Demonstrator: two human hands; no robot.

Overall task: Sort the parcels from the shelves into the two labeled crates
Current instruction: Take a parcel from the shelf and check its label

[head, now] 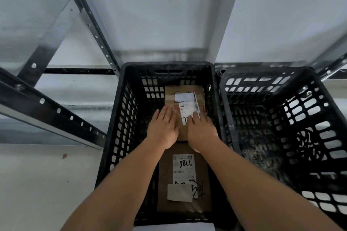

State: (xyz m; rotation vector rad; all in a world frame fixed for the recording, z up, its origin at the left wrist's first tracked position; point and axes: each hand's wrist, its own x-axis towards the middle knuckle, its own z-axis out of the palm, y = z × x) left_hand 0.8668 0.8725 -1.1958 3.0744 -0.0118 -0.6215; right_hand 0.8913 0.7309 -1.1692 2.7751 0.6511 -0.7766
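Two black slotted crates stand side by side on the floor. In the left crate (120,110) lie two brown cardboard parcels. The far parcel (185,91) carries white labels; both my hands rest flat on its near half. My left hand (164,125) lies palm down on its left part, fingers together. On its right part my right hand (200,127) covers the lower edge of a label. The near parcel (184,178), with a printed label and black scribbles, lies between my forearms. The right crate (281,118) holds no parcel that I can see.
Grey metal shelf uprights with punched holes (90,24) rise at the left and behind the crates. A shelf beam (50,110) slants across the left. Another upright (330,62) stands at the far right. Pale floor (47,184) spreads left of the crates.
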